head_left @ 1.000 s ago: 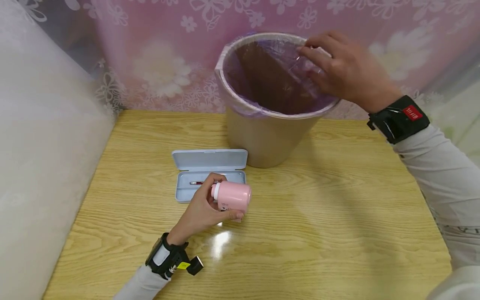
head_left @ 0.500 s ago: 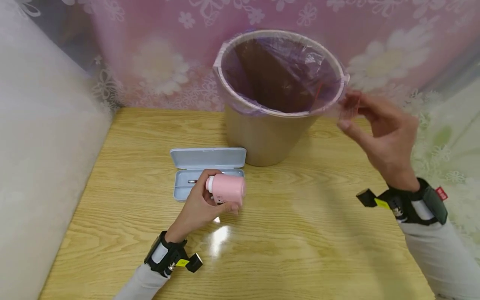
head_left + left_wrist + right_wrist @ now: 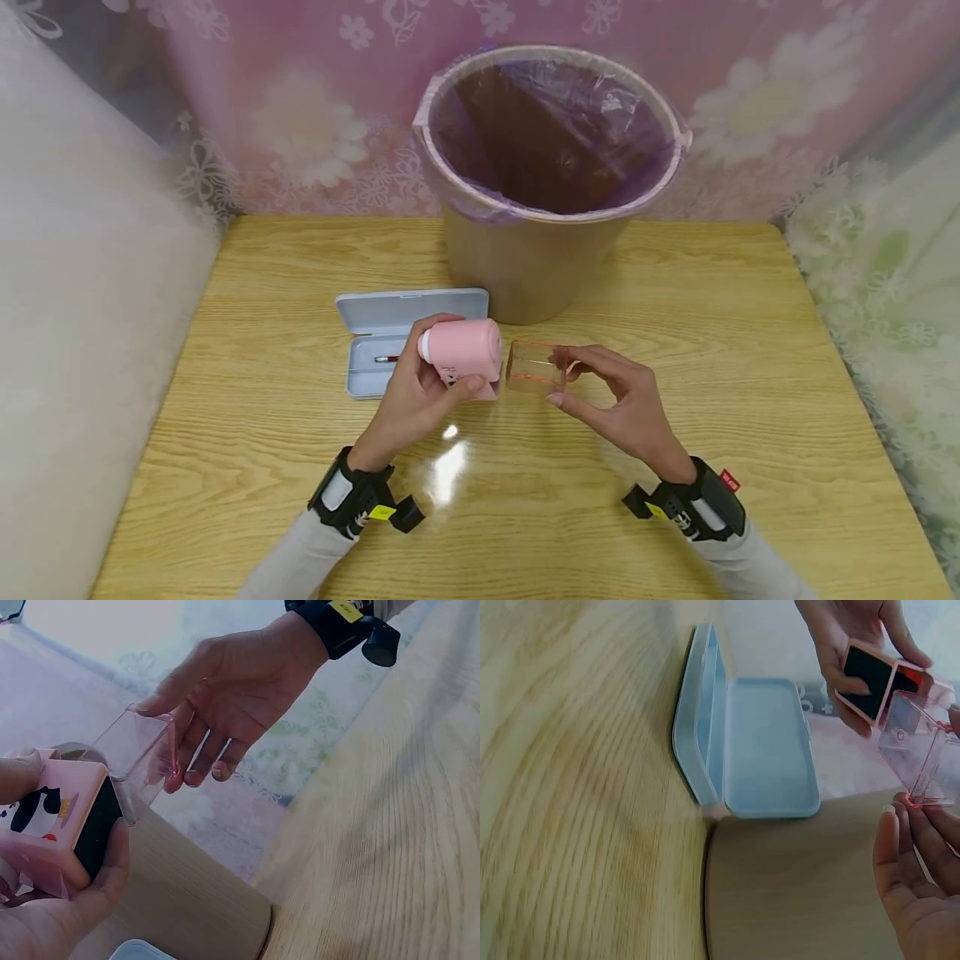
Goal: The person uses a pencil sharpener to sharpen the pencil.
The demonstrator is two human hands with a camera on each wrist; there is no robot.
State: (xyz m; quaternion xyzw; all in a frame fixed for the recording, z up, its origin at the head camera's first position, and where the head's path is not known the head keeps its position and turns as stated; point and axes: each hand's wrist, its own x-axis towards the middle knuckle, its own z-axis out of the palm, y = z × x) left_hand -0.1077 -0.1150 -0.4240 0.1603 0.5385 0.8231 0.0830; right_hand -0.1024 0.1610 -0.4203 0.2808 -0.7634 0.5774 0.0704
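In the head view my left hand grips a pink pencil sharpener, which lies on its side with its white collar to the left. The left wrist view shows a cartoon face on its pink shell and a dark end turned toward the other hand. Just right of it, my right hand pinches a clear, pink-edged shavings box between thumb and fingers. In the right wrist view the box looks see-through, close to the sharpener's dark end. Whether they touch I cannot tell.
An open light-blue pencil case lies behind the left hand, with a dark red pencil or pen inside. Behind it stands a beige waste bin with a purple liner. The wood-grain table reaches to curtains around it.
My right hand has come down from the bin's right rim, bringing the clear box to the sharpener. The left hand still holds the sharpener, shifted slightly. The bin and pencil case stay put.
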